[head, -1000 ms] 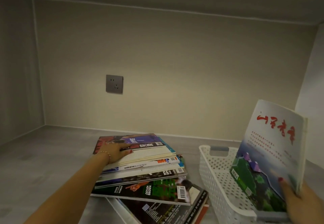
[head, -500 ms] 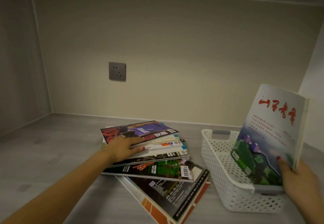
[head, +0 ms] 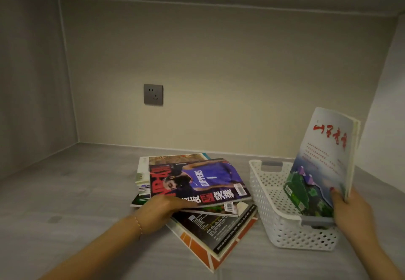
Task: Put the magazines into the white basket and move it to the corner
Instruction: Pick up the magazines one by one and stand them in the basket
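A stack of magazines lies on the grey shelf floor, left of the white perforated basket. On top is a basketball magazine with a purple jersey on its cover, its near edge lifted. My left hand grips that near edge, fingers under it. My right hand holds a white and green magazine with red characters, standing upright inside the basket at its near right end.
A grey wall socket sits on the back wall. Side walls close the shelf at left and right. The back left corner and back right corner are in view, with bare shelf floor at left.
My left hand slid from the top of the stack to the near edge of the top magazine and lifted it. The right hand still holds its magazine in the basket. The camera tilted down.
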